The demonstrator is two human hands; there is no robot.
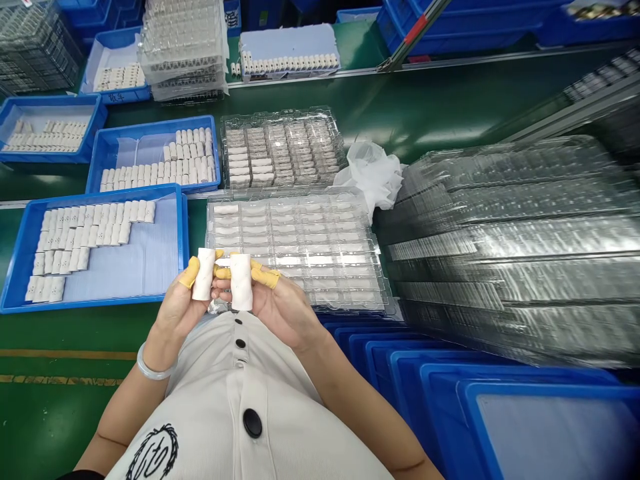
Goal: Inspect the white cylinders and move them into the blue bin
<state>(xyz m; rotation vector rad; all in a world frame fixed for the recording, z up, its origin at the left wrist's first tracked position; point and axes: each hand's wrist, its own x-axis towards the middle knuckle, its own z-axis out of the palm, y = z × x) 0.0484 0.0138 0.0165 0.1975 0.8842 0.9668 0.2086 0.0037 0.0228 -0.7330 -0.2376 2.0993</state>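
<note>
My left hand [183, 303], with yellow finger cots on some fingers, is closed on a white cylindrical piece [203, 275] held upright. A second white cylindrical piece [241, 283] stands upright in the pinch of my right hand [280, 303], which wears yellow finger cots too. The two pieces are side by side, a small gap apart, in front of my body. Just beyond them lies a clear plastic tray [367, 257] with rows of similar white pieces in its slots. To the left, a blue bin [105, 303] holds more such pieces in rows on a pale liner.
Further blue bins [155, 127] of white pieces and a filled clear tray [283, 147] stand behind. Crumpled white film [373, 173] lies beside the trays. Tall stacked clear trays [505, 247] crowd the right, above nested blue bins [450, 393]. A metal post [415, 33] rises at the back.
</note>
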